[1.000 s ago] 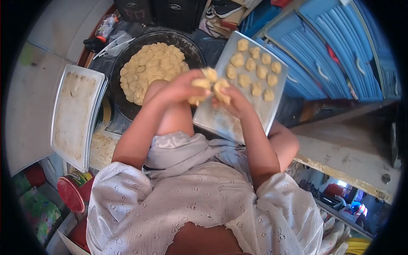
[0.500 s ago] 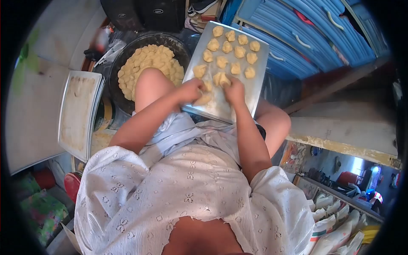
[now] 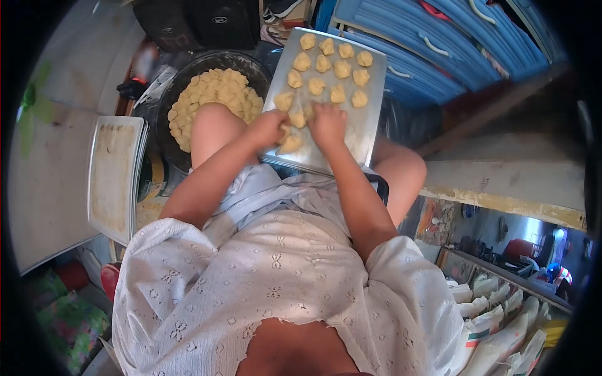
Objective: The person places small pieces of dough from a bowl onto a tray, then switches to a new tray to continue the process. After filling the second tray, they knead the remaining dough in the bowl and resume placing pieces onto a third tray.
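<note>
A metal baking tray [image 3: 356, 139] lies across my lap, with rows of lumpy dough pieces [image 3: 342, 69] on its far part. My left hand [image 3: 268, 129] is closed at the tray's left edge, its fingers curled on a small piece of dough [image 3: 285, 133]. Just beside those fingers lie a loose dough piece [image 3: 298, 119] and a flatter lump [image 3: 290, 145]. Bent downward over the tray's middle, my right hand [image 3: 328, 127] has its fingers closed around a dough piece [image 3: 308, 111], mostly hidden and blurred.
Left of the tray stands a wide black basin [image 3: 164, 128] heaped with cut dough [image 3: 216, 88]. Stacked trays [image 3: 116, 178] lean further left. Blue drawers [image 3: 401, 47] rise behind at the right, and a wooden ledge [image 3: 501, 188] runs along the right side. Dark bags [image 3: 222, 25] stand at the back.
My right hand has moved left and turned over the dough it was gripping. My left hand stays near the tray's left edge. The whole view has shifted slightly.
</note>
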